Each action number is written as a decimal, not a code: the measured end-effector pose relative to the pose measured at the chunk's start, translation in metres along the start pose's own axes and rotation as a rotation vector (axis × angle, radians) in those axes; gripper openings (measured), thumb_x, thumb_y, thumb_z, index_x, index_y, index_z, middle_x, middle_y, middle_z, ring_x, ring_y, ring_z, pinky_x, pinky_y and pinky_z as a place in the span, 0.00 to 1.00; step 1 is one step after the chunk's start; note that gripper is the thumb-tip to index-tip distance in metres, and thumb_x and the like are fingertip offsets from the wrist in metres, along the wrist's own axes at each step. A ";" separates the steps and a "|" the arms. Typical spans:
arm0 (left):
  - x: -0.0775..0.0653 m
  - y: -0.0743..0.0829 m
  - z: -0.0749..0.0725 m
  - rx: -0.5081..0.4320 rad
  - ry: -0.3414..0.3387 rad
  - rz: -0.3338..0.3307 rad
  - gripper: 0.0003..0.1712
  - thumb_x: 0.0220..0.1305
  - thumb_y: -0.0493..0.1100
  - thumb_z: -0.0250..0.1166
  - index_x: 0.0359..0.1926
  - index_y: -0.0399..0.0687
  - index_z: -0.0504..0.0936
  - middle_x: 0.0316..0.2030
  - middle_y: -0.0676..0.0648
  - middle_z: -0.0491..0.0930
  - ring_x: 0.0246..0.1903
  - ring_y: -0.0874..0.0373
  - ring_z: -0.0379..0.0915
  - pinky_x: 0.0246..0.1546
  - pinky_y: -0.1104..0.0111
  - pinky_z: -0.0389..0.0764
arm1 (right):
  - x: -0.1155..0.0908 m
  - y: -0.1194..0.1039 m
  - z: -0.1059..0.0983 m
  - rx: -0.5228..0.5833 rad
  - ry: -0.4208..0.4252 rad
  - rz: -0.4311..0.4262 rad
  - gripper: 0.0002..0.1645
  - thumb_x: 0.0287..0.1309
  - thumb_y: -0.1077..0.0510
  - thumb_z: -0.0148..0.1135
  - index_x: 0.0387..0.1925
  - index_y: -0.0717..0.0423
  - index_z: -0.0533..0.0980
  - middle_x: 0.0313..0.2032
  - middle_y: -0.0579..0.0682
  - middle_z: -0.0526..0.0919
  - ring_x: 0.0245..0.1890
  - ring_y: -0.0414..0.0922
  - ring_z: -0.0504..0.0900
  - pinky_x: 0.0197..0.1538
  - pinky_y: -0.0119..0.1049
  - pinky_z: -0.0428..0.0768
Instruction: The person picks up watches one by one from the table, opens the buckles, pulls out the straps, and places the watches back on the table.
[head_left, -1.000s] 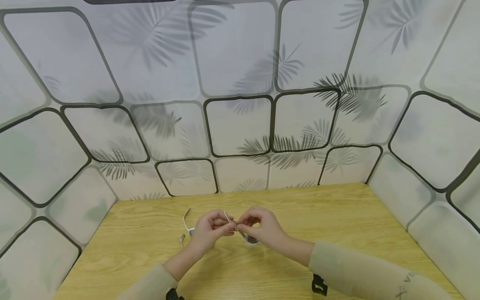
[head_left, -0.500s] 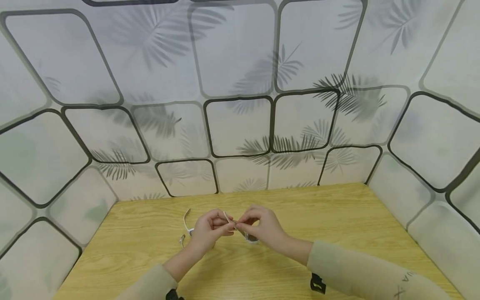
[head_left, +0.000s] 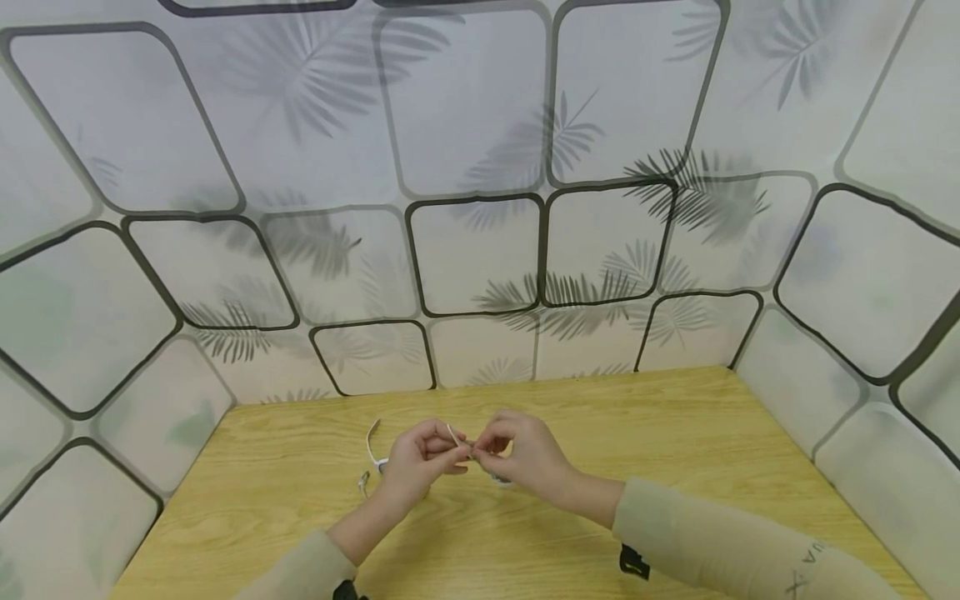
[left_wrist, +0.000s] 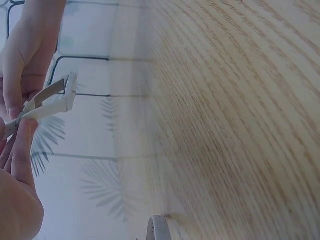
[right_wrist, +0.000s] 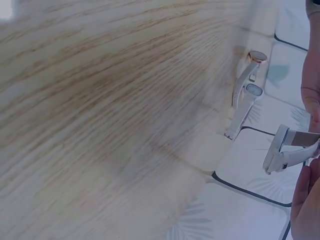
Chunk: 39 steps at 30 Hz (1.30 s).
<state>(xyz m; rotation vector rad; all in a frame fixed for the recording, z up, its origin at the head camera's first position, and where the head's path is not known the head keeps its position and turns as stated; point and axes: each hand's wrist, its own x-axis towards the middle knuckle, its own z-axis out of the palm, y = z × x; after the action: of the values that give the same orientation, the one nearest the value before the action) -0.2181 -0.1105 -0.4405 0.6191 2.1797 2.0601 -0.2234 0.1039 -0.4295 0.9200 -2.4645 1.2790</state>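
Observation:
A white wristwatch [left_wrist: 67, 96] is held between both hands, its strap bent into a loop. In the head view the left hand [head_left: 420, 454] pinches the strap [head_left: 453, 433] between thumb and fingers, one strip standing up from the grip. Opposite it, the right hand [head_left: 528, 454] pinches the strap close to the left fingertips. The case [head_left: 499, 479] shows partly below the right hand. In the right wrist view the watch's squarish case [right_wrist: 276, 150] hangs from the fingers, off the table. The fingertips hide most of the strap join.
Two more white-strapped watches lie on the table, one with a round rose-gold rim [right_wrist: 257, 56], the other with a grey face [right_wrist: 254, 90]. In the head view they sit partly behind the left hand. Patterned walls [head_left: 480, 250] enclose the wooden table [head_left: 637, 433] on three sides.
The right hand has shifted slightly, and the held watch's case has slipped further behind it, showing less than before. The left hand and the watches on the table stay in place.

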 end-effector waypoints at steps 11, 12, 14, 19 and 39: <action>0.001 0.000 0.004 -0.018 0.016 0.000 0.11 0.70 0.26 0.66 0.45 0.16 0.76 0.50 0.18 0.82 0.38 0.69 0.89 0.40 0.67 0.92 | 0.001 0.002 0.003 -0.265 0.020 -0.123 0.08 0.55 0.65 0.76 0.29 0.50 0.84 0.28 0.42 0.83 0.27 0.32 0.75 0.32 0.22 0.77; 0.001 0.000 0.004 -0.016 0.017 -0.001 0.11 0.70 0.26 0.66 0.45 0.16 0.76 0.49 0.19 0.83 0.38 0.69 0.89 0.39 0.67 0.92 | 0.001 0.002 0.003 -0.286 0.025 -0.139 0.08 0.54 0.65 0.76 0.28 0.50 0.84 0.28 0.42 0.83 0.27 0.32 0.74 0.32 0.21 0.77; 0.001 0.001 0.004 -0.015 0.020 -0.006 0.11 0.70 0.26 0.66 0.44 0.16 0.76 0.48 0.21 0.84 0.38 0.69 0.89 0.39 0.67 0.92 | 0.001 0.002 0.003 -0.320 0.035 -0.169 0.09 0.52 0.65 0.76 0.27 0.49 0.83 0.27 0.42 0.82 0.27 0.32 0.74 0.31 0.21 0.76; -0.001 0.001 0.005 -0.016 0.018 -0.011 0.10 0.71 0.25 0.65 0.44 0.16 0.75 0.48 0.21 0.84 0.38 0.69 0.89 0.38 0.67 0.93 | 0.001 0.004 0.005 -0.388 0.053 -0.227 0.11 0.49 0.65 0.76 0.27 0.48 0.81 0.26 0.40 0.81 0.27 0.32 0.75 0.31 0.20 0.75; 0.000 -0.002 0.005 -0.060 0.003 -0.007 0.14 0.71 0.27 0.66 0.46 0.15 0.74 0.46 0.31 0.89 0.39 0.68 0.90 0.43 0.68 0.92 | -0.005 0.009 0.009 -0.212 0.053 -0.109 0.14 0.50 0.69 0.73 0.29 0.48 0.78 0.28 0.41 0.79 0.27 0.32 0.71 0.31 0.22 0.73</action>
<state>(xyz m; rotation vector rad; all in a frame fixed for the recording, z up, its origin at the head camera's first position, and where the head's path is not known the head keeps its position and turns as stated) -0.2175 -0.1061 -0.4429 0.6015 2.1099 2.1156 -0.2238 0.1027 -0.4429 0.9376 -2.4147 0.9719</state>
